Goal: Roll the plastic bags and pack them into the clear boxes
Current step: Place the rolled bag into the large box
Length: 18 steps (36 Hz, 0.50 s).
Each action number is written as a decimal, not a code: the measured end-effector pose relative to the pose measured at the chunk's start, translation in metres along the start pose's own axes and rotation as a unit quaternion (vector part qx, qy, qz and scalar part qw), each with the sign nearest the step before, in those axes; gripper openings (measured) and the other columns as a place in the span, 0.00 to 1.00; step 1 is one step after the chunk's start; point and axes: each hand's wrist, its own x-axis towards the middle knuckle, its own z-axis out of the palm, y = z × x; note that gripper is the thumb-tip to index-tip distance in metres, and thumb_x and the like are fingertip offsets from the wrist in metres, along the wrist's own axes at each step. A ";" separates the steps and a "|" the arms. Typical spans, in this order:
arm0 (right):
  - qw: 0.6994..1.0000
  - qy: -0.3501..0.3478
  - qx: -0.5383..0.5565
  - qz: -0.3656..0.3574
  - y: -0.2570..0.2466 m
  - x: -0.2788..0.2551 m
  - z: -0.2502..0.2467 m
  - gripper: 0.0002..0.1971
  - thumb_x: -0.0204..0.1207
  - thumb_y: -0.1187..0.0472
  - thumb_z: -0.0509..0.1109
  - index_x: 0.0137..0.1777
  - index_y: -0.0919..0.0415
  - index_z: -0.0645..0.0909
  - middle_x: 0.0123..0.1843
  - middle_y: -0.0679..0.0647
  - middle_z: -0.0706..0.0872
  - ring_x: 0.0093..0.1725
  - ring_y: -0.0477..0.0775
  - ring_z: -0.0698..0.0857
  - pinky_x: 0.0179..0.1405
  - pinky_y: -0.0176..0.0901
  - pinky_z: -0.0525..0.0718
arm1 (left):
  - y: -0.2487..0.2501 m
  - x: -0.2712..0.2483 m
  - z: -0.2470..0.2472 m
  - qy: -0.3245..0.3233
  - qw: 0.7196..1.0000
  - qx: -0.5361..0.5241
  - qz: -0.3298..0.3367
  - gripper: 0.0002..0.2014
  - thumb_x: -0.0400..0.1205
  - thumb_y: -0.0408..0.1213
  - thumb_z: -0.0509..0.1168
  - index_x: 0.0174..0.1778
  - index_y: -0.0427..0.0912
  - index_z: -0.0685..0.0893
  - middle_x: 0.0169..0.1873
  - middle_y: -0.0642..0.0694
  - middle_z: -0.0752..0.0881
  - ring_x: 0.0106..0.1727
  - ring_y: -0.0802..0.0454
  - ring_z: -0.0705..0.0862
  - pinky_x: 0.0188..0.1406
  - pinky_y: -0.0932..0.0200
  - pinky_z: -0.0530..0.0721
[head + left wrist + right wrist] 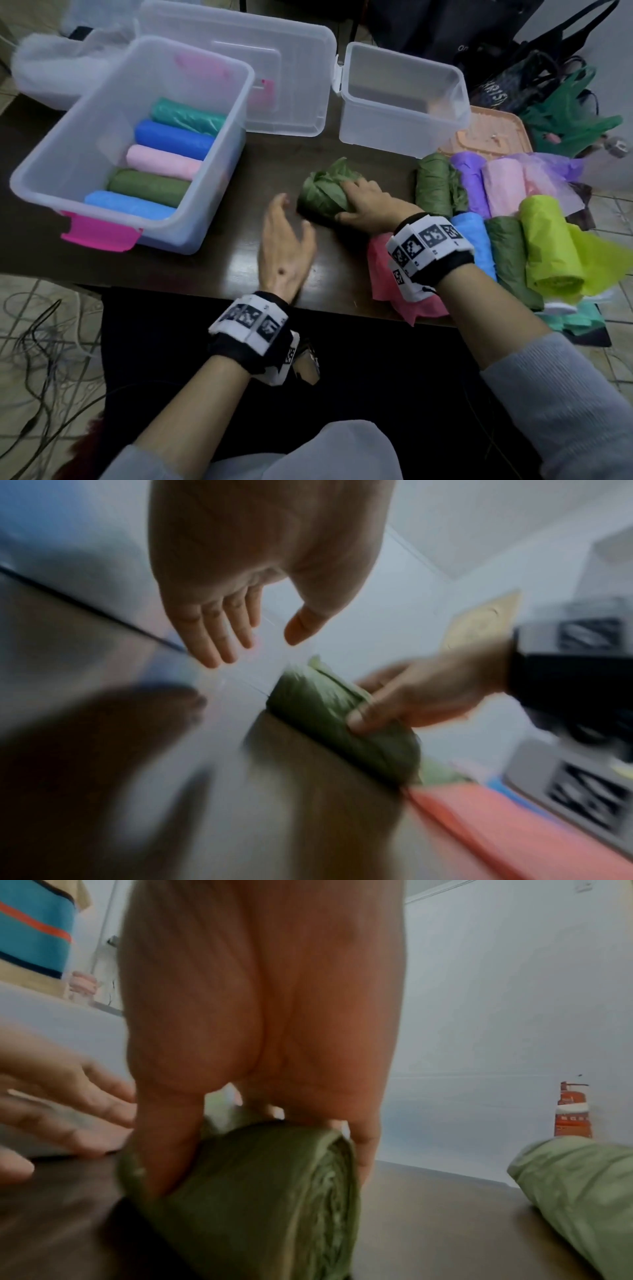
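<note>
so the big clear box (219, 192) on our left has five rolls lying side by side in it: light blue nearest us, then olive green, pink, blue and teal at the far end. its lid (274, 68) lies flat behind it, and the smaller clear box (404, 133) further back on the right looks like it has nothing in it but we can't really tell. on our right the table edge is crowded with loose rolls (486, 205) in green, purple, pink, blue and lime, plus a flat pink bag (387, 277). our right hand (368, 205) grips the green roll (320, 197) mid-table, thumb on the near side, fingers over the top. our left hand (286, 246) is spread wide, just beside the roll, not touching it.
</note>
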 end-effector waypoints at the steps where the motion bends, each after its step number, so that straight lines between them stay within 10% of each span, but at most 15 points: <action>1: 1.000 -0.012 -0.002 -0.017 0.001 -0.002 -0.002 0.32 0.79 0.51 0.65 0.80 0.57 0.58 0.74 0.63 0.66 0.74 0.63 0.64 0.73 0.59 0.65 | 0.001 0.007 -0.007 0.028 0.999 -0.010 -0.016 0.26 0.80 0.34 0.63 0.75 0.37 0.68 0.69 0.43 0.76 0.68 0.47 0.76 0.68 0.61 0.69; 5: 0.990 -0.001 0.114 -0.078 0.005 -0.003 -0.009 0.36 0.73 0.50 0.74 0.79 0.53 0.63 0.73 0.59 0.70 0.73 0.58 0.68 0.76 0.55 0.67 | 0.002 0.036 -0.031 -0.009 0.996 0.015 -0.091 0.25 0.81 0.37 0.62 0.74 0.37 0.67 0.67 0.42 0.77 0.66 0.43 0.78 0.67 0.55 0.71; 12: 0.949 0.254 0.188 0.009 0.002 0.004 -0.013 0.26 0.80 0.51 0.65 0.75 0.57 0.67 0.71 0.60 0.68 0.75 0.59 0.65 0.75 0.57 0.66 | 0.007 0.061 -0.038 -0.074 0.988 0.073 -0.112 0.18 0.82 0.42 0.61 0.66 0.40 0.78 0.60 0.44 0.85 0.64 0.45 0.81 0.63 0.60 0.73; 18: 0.915 0.364 0.159 -0.071 -0.008 -0.005 -0.006 0.09 0.79 0.53 0.68 0.48 0.59 0.75 0.45 0.50 0.75 0.48 0.49 0.72 0.47 0.39 0.69 | 0.018 0.079 -0.029 -0.131 0.978 0.090 -0.138 0.19 0.80 0.49 0.65 0.62 0.43 0.84 0.59 0.39 0.85 0.63 0.42 0.82 0.64 0.56 0.78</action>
